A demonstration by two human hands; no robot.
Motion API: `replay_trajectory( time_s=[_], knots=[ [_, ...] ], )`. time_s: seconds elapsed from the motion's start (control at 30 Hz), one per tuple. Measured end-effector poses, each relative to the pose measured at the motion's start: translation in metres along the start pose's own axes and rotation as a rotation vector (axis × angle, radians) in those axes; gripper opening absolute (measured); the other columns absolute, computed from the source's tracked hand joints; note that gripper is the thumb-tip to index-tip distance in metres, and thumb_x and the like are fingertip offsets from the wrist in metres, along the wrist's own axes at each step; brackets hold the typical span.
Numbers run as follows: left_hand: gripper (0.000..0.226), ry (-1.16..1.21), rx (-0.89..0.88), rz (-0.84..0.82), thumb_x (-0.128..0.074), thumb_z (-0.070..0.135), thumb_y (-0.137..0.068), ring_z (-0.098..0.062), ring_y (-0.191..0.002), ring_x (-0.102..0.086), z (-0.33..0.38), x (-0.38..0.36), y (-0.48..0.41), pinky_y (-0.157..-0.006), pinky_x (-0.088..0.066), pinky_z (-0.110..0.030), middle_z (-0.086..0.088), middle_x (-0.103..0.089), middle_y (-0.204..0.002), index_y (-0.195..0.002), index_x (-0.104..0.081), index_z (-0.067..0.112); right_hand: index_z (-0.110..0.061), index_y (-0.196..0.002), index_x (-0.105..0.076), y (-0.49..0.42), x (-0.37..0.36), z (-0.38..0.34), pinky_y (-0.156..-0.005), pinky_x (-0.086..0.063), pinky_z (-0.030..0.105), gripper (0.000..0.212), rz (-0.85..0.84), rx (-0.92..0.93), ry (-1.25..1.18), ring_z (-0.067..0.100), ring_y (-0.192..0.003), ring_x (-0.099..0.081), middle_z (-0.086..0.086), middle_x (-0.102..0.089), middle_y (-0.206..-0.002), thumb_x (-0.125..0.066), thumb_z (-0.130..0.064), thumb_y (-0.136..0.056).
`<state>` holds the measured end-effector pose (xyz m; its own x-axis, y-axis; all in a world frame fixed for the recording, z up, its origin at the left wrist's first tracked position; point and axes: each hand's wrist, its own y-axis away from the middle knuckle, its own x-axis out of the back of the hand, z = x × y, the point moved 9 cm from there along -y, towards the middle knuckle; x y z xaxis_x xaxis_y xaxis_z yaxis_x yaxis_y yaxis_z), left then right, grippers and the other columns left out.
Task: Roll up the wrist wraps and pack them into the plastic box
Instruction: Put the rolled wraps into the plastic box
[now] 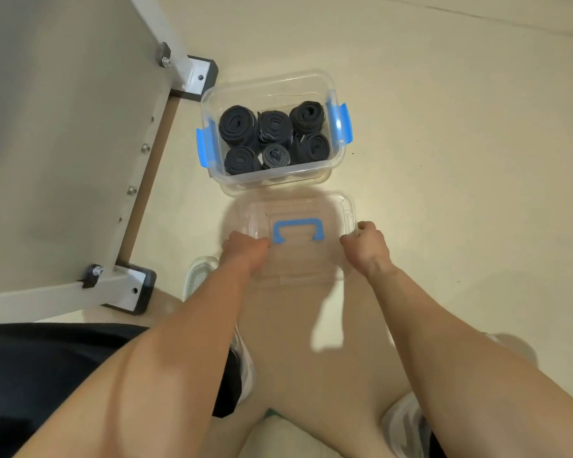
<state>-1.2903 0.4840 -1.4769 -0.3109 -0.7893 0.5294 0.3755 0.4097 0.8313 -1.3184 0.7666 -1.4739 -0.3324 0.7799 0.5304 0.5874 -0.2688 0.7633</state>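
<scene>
plastic box [278, 178]: clear, blue latches, on floor [444, 127], uncovered.
wrist wraps [273, 137]: six dark rolls on end inside box, two rows.
lid [298, 259]: clear, blue handle, just beside box.
left hand [244, 249]: gripping lid's left edge.
right hand [366, 241]: gripping lid's right edge.

One head-worn wide-angle camera looks steeply down onto the floor [444, 94].

Left hand [245, 251] fingertips hidden at lid [311, 259]; shoe [197, 276] partly behind forearm [219, 312]; table [63, 127] cut off left.
</scene>
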Motion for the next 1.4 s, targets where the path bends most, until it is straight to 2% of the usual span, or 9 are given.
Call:
replay_trajectory(
  time_s=[0.13, 0.3, 0.47, 0.63, 0.73, 0.83, 1.0, 1.27, 1.4],
  knots=[
    [0.046, -0.058, -0.042, 0.001, -0.057, 0.036, -0.092, -0.034, -0.099, -0.067, 0.006, 0.005, 0.007, -0.076, -0.054, -0.036, -0.014, -0.066, -0.115, -0.126, -0.054, 0.005, -0.009, -0.126, -0.053, -0.002, 0.027, 0.004, -0.082, -0.044, 0.035, 0.036, 0.067, 0.003, 0.008, 0.031, -0.103, -0.059, 0.011, -0.062, -0.123, -0.052, -0.02, -0.091],
    [0.02, 0.047, -0.06, 0.035, -0.055, 0.023, -0.091, -0.033, -0.085, -0.07, 0.024, 0.034, 0.042, -0.082, -0.062, -0.042, -0.015, -0.069, -0.096, -0.096, -0.061, 0.005, -0.012, -0.104, -0.053, 0.025, 0.078, -0.003, -0.077, -0.039, 0.032, 0.013, 0.201, 0.026, -0.006, 0.028, -0.092, -0.055, 0.008, -0.063, -0.113, -0.051, -0.02, -0.094],
    [0.023, 0.365, -0.066, 0.098, -0.044, 0.004, -0.091, -0.029, -0.054, -0.064, 0.038, 0.08, 0.083, -0.051, -0.054, -0.031, -0.023, -0.074, -0.079, -0.088, -0.065, -0.004, -0.015, -0.093, -0.059, 0.072, 0.127, -0.035, -0.073, -0.045, 0.033, 0.012, 0.303, 0.15, -0.198, 0.027, -0.082, -0.058, 0.004, -0.066, -0.094, -0.048, -0.012, -0.089],
    [0.024, 0.571, -0.131, 0.103, -0.052, 0.021, -0.09, -0.03, -0.058, -0.068, 0.046, 0.135, 0.111, -0.047, -0.053, -0.029, -0.022, -0.075, -0.08, -0.093, -0.066, 0.001, -0.014, -0.086, -0.064, 0.106, 0.145, -0.073, -0.067, -0.049, 0.035, 0.018, 0.126, 0.272, -0.561, 0.025, -0.068, -0.055, 0.007, -0.063, -0.078, -0.047, -0.01, -0.088],
    [0.018, 0.6, -0.22, 0.138, -0.07, 0.025, -0.09, -0.029, -0.063, -0.066, 0.056, 0.161, 0.114, -0.064, -0.062, -0.037, -0.018, -0.074, -0.089, -0.094, -0.067, 0.007, -0.01, -0.094, -0.067, 0.113, 0.145, -0.097, -0.068, -0.05, 0.034, 0.018, 0.068, 0.322, -0.584, 0.024, -0.069, -0.057, 0.005, -0.065, -0.081, -0.05, -0.014, -0.089],
    [0.01, 0.62, -0.29, 0.191, -0.078, 0.012, -0.085, -0.029, -0.076, -0.068, 0.061, 0.175, 0.106, -0.084, -0.062, -0.041, -0.012, -0.073, -0.091, -0.086, -0.068, 0.014, -0.013, -0.092, -0.067, 0.101, 0.137, -0.117, -0.067, -0.054, 0.035, 0.009, 0.074, 0.339, -0.55, 0.025, -0.07, -0.063, 0.007, -0.069, -0.09, -0.059, -0.01, -0.089],
    [0.019, 0.631, -0.276, 0.278, -0.079, 0.017, -0.083, -0.03, -0.083, -0.071, 0.065, 0.176, 0.064, -0.091, -0.06, -0.042, -0.007, -0.075, -0.101, -0.1, -0.073, 0.022, -0.026, -0.092, -0.069, 0.059, 0.116, -0.142, -0.085, -0.061, 0.046, 0.018, 0.142, 0.327, -0.395, 0.028, -0.085, -0.073, 0.0, -0.075, -0.087, -0.065, -0.012, -0.08],
    [0.034, 0.605, -0.223, 0.36, -0.08, 0.037, -0.081, -0.031, -0.094, -0.071, 0.094, 0.163, -0.002, -0.091, -0.058, -0.039, -0.003, -0.074, -0.106, -0.112, -0.073, 0.023, -0.021, -0.109, -0.066, -0.006, 0.094, -0.185, -0.079, -0.048, 0.028, 0.026, 0.286, 0.37, -0.229, 0.02, -0.088, -0.064, -0.005, -0.07, -0.1, -0.065, -0.012, -0.084],
    [0.028, 0.649, -0.193, 0.397, -0.079, 0.035, -0.083, -0.016, -0.082, -0.063, 0.093, 0.161, -0.019, -0.081, -0.049, -0.027, 0.004, -0.07, -0.104, -0.108, -0.074, 0.023, -0.018, -0.104, -0.067, -0.015, 0.087, -0.193, -0.076, -0.042, 0.026, 0.019, 0.342, 0.423, -0.138, 0.019, -0.086, -0.061, -0.008, -0.066, -0.103, -0.066, -0.016, -0.086]
  ],
)
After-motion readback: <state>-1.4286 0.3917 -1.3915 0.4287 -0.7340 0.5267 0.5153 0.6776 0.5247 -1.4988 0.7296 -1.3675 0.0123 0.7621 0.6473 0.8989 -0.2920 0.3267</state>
